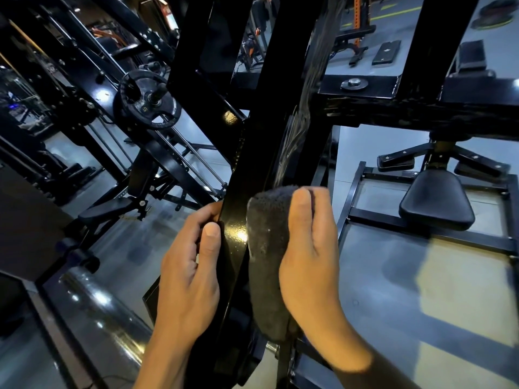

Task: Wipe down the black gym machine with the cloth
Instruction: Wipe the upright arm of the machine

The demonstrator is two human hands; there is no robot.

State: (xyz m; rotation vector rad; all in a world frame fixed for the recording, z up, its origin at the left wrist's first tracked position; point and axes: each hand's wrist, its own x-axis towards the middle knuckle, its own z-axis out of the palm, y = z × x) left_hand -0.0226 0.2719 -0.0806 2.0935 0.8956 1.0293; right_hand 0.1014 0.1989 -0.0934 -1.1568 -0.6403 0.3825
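A glossy black upright post [252, 164] of the gym machine runs down the middle of the view. My left hand [188, 265] grips its left edge, thumb on the front face and fingers curled behind. My right hand [309, 248] holds a dark grey cloth [266, 248] and presses it against the post's right side. The cloth wraps round the edge, and its lower end hangs below my palm. My right fingers curl over the top of the cloth.
A black padded seat [438, 200] on a frame stands at the right. A horizontal black beam [393, 108] crosses above it. A weight plate [148, 99] on another machine sits at the upper left, and a bench [106, 209] lies at the left. The grey floor [421, 290] shines.
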